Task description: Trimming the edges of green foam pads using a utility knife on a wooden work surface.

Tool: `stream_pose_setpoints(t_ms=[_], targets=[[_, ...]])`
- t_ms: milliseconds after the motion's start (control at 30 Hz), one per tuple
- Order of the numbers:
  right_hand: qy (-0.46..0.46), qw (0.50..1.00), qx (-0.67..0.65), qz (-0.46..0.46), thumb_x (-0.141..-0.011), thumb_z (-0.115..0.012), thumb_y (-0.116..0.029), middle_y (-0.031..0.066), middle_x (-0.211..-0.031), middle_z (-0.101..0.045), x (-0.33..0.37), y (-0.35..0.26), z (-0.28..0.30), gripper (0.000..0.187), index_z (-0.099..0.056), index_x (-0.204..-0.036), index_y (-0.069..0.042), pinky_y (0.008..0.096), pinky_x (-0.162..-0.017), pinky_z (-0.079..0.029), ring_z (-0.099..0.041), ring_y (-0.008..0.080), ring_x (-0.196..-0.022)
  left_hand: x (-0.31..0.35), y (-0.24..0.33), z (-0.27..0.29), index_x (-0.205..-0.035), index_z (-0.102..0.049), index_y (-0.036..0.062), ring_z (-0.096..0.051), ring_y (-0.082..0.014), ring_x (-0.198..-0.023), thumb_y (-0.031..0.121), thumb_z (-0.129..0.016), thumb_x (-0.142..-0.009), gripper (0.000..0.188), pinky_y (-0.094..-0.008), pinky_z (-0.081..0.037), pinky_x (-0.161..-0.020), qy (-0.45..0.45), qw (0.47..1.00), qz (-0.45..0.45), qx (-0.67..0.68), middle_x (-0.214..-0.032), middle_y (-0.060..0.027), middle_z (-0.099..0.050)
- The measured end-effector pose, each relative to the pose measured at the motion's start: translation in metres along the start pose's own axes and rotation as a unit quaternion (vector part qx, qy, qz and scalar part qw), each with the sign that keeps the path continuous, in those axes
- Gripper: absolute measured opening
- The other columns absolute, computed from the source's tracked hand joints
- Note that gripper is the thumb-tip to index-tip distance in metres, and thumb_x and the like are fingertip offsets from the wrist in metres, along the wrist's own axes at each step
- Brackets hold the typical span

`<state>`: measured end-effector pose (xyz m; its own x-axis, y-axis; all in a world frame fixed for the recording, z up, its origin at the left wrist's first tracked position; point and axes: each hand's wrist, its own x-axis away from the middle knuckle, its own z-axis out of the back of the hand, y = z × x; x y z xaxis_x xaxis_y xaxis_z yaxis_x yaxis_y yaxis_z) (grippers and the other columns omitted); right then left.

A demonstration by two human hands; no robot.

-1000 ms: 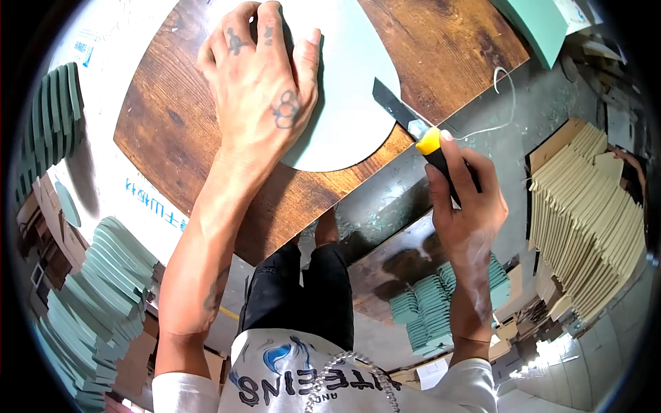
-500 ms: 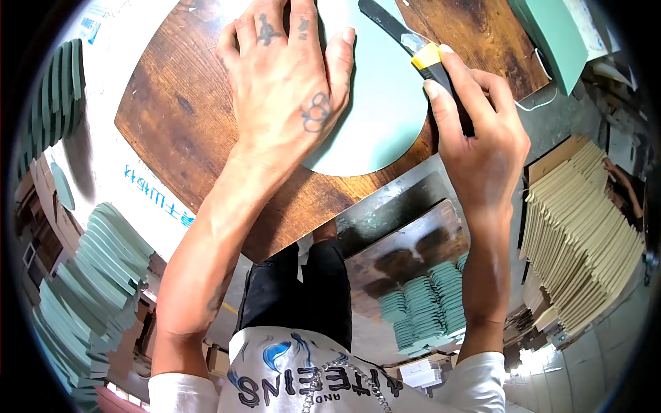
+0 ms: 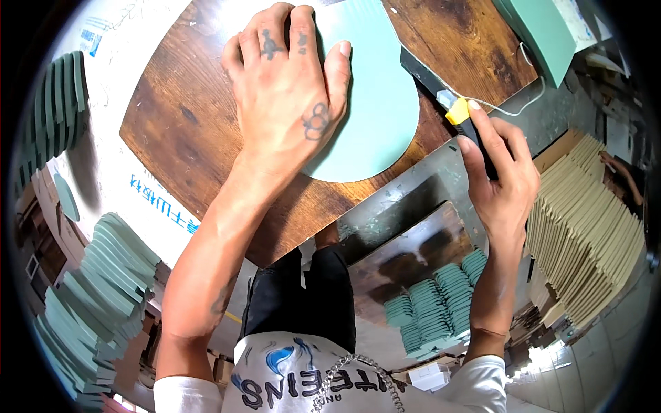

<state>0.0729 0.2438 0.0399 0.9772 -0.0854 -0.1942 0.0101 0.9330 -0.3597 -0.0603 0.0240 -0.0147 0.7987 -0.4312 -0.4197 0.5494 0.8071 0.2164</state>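
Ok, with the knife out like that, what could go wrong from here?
The utility knife in the right hand has a long bare blade; a slip inward could cut the left hand, which lies with its thumb toward it.
The green piece might shift if that palm eases, since no other hold shows.
The thin white strand running by the knife could perhaps snag.

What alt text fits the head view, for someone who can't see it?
A left hand rests on a rounded green sheet on a brown board; the right hand holds a yellow-and-black knife near the sheet's edge.
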Motion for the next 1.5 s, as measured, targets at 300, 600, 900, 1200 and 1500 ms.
stream_pose_setpoints(t_ms=[300, 600, 900, 1200, 1500], targets=[[-0.022, 0.998, -0.055, 0.019, -0.084, -0.083, -0.02, 0.0058, -0.098, -0.069, -0.004, 0.008, -0.008, 0.042, -0.075, -0.125, -0.017, 0.0335, -0.064, -0.055, -0.068, 0.0219, -0.076, 0.001, 0.0, 0.004, -0.131, -0.054, -0.0063, -0.05, -0.0413, -0.124, 0.02, -0.068, -0.09, 0.051, -0.0544, -0.036, -0.107, -0.009, 1.0, 0.014, 0.007, -0.13, -0.0259, -0.053], [0.007, 0.999, -0.01, 0.037, -0.085, -0.082, -0.021, 0.0048, -0.098, -0.068, -0.021, 0.013, -0.016, 0.04, -0.076, -0.124, -0.019, 0.034, -0.063, -0.056, -0.068, 0.0221, -0.074, 0.008, -0.019, -0.002, -0.138, -0.057, 0.0008, -0.05, -0.0422, -0.13, 0.043, -0.049, -0.105, 0.054, -0.0637, -0.029, -0.116, -0.052, 0.999, -0.014, 0.006, -0.134, -0.0265, -0.054], [0.019, 0.999, -0.004, 0.045, -0.087, -0.08, -0.021, 0.0052, -0.097, -0.07, -0.032, 0.007, -0.022, 0.036, -0.076, -0.123, -0.018, 0.0349, -0.063, -0.056, -0.07, 0.0236, -0.074, 0.012, -0.046, -0.025, -0.137, -0.057, 0.0007, -0.051, -0.0405, -0.129, 0.043, -0.049, -0.105, 0.053, -0.0635, -0.03, -0.116, -0.009, 0.998, -0.067, 0.008, -0.134, -0.0253, -0.055], [0.008, 0.999, 0.017, 0.04, -0.096, -0.073, -0.025, 0.012, -0.095, -0.07, -0.095, 0.008, -0.027, 0.034, -0.073, -0.127, -0.012, 0.0351, -0.074, -0.054, -0.069, 0.0214, -0.081, 0.004, -0.003, 0.005, -0.13, -0.058, -0.0012, -0.051, -0.0381, -0.125, 0.03, -0.064, -0.095, 0.047, -0.0587, -0.033, -0.108, -0.047, 0.997, -0.028, 0.056, -0.128, -0.0216, -0.055], [0.018, 0.988, -0.071, -0.138, -0.091, -0.075, -0.043, 0.0118, -0.099, -0.065, -0.044, 0.006, -0.024, 0.048, -0.069, -0.133, -0.02, 0.0426, -0.077, -0.054, -0.068, 0.0338, -0.089, 0.002, 0.003, 0.013, -0.143, -0.061, 0.0398, -0.044, -0.0332, -0.139, 0.039, -0.057, -0.104, 0.039, -0.0596, -0.025, -0.12, -0.133, 0.99, -0.048, -0.017, -0.146, -0.0116, -0.051]])
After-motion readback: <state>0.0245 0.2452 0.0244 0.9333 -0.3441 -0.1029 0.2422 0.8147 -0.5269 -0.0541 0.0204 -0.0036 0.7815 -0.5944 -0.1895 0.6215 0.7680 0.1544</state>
